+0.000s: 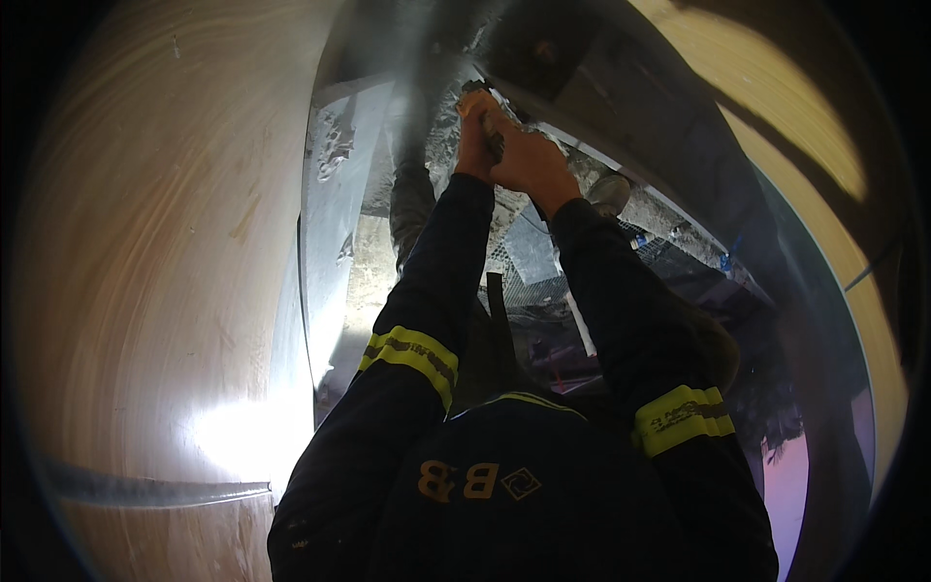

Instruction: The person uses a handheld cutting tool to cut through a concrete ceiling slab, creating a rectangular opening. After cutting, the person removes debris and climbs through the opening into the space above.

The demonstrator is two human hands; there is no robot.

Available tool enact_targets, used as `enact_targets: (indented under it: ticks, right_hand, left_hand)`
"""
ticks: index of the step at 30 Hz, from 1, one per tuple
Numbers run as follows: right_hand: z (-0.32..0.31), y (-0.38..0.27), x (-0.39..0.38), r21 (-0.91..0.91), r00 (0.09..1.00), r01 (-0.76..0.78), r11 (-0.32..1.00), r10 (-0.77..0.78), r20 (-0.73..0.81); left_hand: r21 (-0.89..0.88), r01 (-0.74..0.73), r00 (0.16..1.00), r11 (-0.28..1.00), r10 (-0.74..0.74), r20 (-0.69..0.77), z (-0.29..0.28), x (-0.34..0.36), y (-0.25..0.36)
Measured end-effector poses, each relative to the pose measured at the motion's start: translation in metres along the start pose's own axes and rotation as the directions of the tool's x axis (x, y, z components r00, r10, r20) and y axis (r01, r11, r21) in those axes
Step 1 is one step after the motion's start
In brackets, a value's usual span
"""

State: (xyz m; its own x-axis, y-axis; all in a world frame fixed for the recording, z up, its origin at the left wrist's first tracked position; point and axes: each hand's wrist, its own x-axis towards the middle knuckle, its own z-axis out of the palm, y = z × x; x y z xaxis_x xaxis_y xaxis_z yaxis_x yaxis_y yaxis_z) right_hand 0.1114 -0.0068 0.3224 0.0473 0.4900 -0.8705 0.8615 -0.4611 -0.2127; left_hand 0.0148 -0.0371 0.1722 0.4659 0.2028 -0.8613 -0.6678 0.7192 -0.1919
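Both my arms reach forward and away, and the hands come together around one tool. My left hand (pixel 473 145) is closed on it. Pressed against it, my right hand (pixel 531 163) is also wrapped round the tool's body. An orange and black hand-held tool (pixel 474 89) shows only at its far end and in a dark bit between the palms; its kind is too hidden to name. Its tip is near the lower end of a dark panel, above dusty, rubble-strewn ground. Pale haze hangs beyond the hands.
A wide brown streaked panel (pixel 165 242) curves up on the left, with a bright glare low on it. Dark panels (pixel 659 136) close in on the right. Underneath lie mesh (pixel 669 262), a flat grey plate (pixel 531 247) and a grey shoe (pixel 610 194). A grey trouser leg (pixel 412 204) stands left of my hands.
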Motion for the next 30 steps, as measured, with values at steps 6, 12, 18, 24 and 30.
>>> enact_targets:
  ticks: [6, 12, 18, 24, 30]
  right_hand:
    - [0.006, 0.004, 0.003, 0.000, 0.999, 0.008, 1.000, -0.008, -0.032]
    - [0.001, 0.001, -0.007, -0.024, 0.999, -0.033, 0.999, 0.033, -0.001]
    - [-0.004, -0.001, -0.014, -0.039, 0.999, -0.045, 0.998, 0.045, 0.002]
    - [-0.010, -0.003, -0.018, -0.020, 0.999, -0.043, 0.999, 0.043, 0.001]
    - [-0.011, -0.005, -0.015, -0.036, 0.998, -0.059, 0.998, 0.060, 0.030]
  left_hand:
    - [-0.010, -0.002, 1.000, 1.000, 0.002, -0.001, 0.007, -0.005, -0.002]
    - [0.003, 0.005, 0.999, 1.000, -0.005, -0.037, 0.013, -0.016, -0.003]
    - [0.008, -0.037, 0.998, 0.999, 0.037, -0.043, 0.024, -0.027, -0.005]
    - [0.025, -0.030, 0.999, 0.999, 0.031, -0.040, 0.025, -0.029, -0.006]
    - [0.033, -0.053, 0.998, 0.998, 0.054, -0.036, 0.025, -0.030, -0.005]
